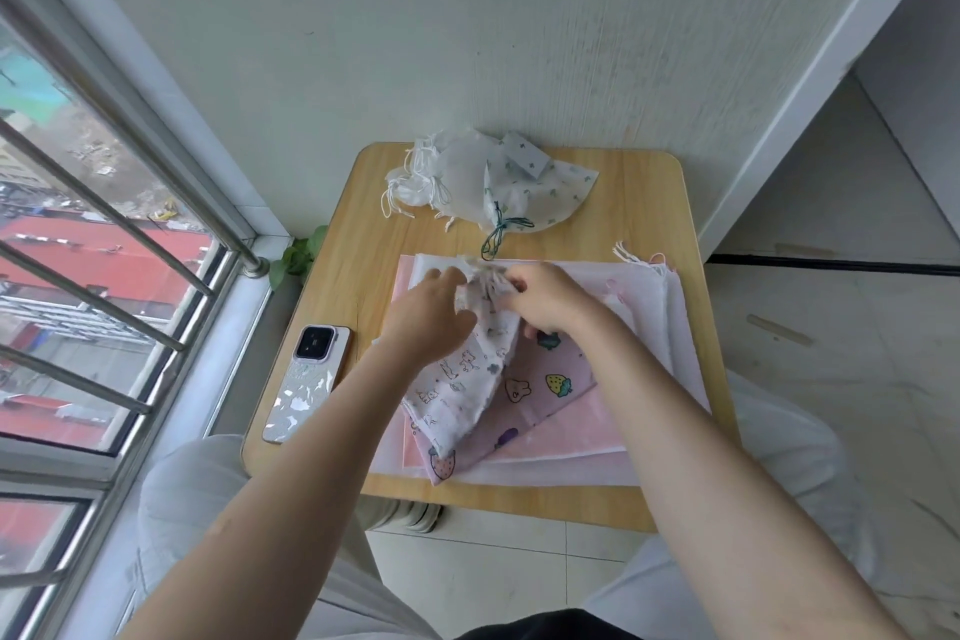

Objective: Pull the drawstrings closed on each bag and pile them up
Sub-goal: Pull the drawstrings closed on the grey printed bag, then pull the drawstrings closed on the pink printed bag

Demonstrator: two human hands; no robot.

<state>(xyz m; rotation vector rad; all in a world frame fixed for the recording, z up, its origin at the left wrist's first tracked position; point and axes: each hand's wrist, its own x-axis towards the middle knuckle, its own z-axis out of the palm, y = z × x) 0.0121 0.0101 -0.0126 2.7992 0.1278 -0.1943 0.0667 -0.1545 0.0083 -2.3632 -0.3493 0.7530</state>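
Both hands meet at the gathered mouth of a white rabbit-print bag [467, 374]. The right hand [545, 299] has its fingers curled in, pinching the bunched neck; whether it has the cords themselves I cannot tell. The left hand [428, 314] rests on the puckered fabric just beside it, fingers reaching forward, its grip unclear. From that pinch the bag's long axis runs back toward the person and slightly left, its body lying on the stack of flat pink and white bags [644, 307]. Further up the table [639, 203], well apart, sits the pile of cinched bags [467, 182], nearer the left hand. What the bags contain is hidden.
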